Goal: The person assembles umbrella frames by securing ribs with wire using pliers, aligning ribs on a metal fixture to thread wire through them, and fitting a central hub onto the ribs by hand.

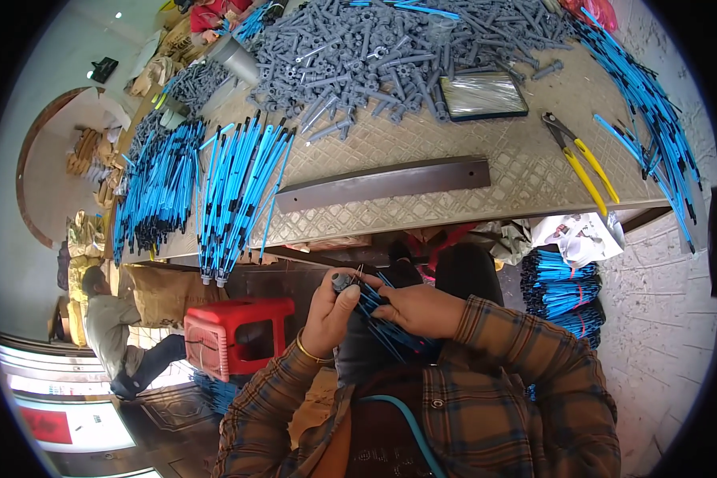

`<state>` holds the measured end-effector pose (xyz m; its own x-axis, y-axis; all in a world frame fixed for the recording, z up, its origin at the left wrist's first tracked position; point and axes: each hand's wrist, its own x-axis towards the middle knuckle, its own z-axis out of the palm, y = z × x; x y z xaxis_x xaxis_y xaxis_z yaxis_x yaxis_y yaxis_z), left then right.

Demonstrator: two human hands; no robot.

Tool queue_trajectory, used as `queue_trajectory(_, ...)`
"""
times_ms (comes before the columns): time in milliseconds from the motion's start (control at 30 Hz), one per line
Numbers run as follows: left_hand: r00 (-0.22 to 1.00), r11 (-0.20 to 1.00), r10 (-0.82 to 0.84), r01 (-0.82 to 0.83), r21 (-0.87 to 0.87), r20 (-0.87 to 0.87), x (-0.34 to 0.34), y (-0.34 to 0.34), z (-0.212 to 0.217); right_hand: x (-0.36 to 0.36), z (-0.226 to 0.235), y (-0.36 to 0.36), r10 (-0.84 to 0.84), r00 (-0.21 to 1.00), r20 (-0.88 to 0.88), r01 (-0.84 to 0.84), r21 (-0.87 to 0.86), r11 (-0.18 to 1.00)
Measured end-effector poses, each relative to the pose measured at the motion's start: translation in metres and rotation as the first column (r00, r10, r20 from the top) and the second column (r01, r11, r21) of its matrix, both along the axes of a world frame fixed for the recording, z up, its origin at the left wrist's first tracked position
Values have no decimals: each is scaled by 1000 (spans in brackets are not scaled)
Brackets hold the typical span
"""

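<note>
Above my lap, my left hand [328, 312] is closed around a grey plastic fitting [342, 282], thumb pressed on its side. Thin wire-like prongs rise beside it. My right hand [420, 309] is pinched close by on a bundle of thin blue-and-black rods [384, 331], which slants down across my lap. The two hands nearly touch, and the fingers partly hide where the rods and the fitting meet.
Grey plastic fittings [374, 56] heap over the table [350, 227]. Blue rods [243, 183] lie at its left, more blue rods [637, 88] at its right. Also there: dark metal bar [386, 183], film-wrapped box [483, 94], yellow-handled pliers [579, 159]. Red stool [243, 315] stands left; another person [119, 331] is beyond.
</note>
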<state>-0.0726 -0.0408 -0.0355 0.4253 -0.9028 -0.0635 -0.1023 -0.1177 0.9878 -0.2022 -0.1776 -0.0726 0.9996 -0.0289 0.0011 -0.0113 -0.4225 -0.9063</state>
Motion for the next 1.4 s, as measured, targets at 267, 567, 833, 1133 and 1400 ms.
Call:
queue_trajectory(267, 990, 1000, 16, -13, -21, 143, 4, 17, 7, 10, 10, 11, 61, 992, -106, -64, -22, 998)
queue_trajectory(567, 979, 999, -31, 33, -6, 200, 8, 19, 10, 8, 16, 15, 14, 996, -85, -19, -66, 998)
queue_trajectory(833, 990, 1000, -6, 7, -3, 144, 7, 11, 11, 2, 21, 21, -65, 993, -97, 57, -89, 994)
queue_trajectory(1133, 993, 999, -21, 26, -44, 119, 7, 6, 7, -10, -4, 27, -75, 942, 329, 169, -269, 948)
queue_trajectory(1400, 998, 998, 53, -53, -26, 17, 10, 9, -4, -2, -3, 16, 58, 961, 271, 37, -332, 943)
